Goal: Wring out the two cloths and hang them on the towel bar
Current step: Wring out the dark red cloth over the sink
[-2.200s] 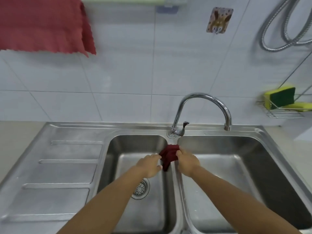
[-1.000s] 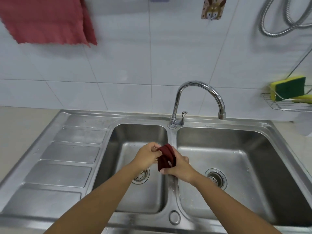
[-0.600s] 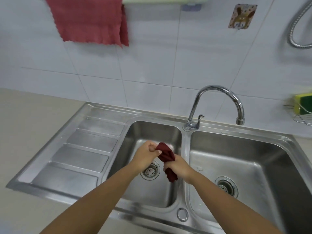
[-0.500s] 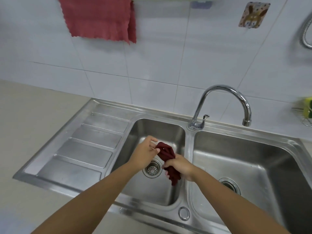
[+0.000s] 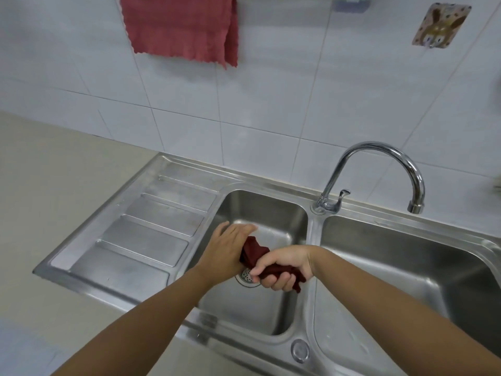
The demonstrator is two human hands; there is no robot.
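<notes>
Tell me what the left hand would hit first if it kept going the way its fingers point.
Likely the far wall of the left basin. The left hand points up and away over it; depth is unclear.

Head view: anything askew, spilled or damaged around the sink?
Nothing stands out. The dark red cloth is bunched between the left hand and right hand over the left basin. The lighter red cloth hangs on the wall above. The faucet shows no running water.
</notes>
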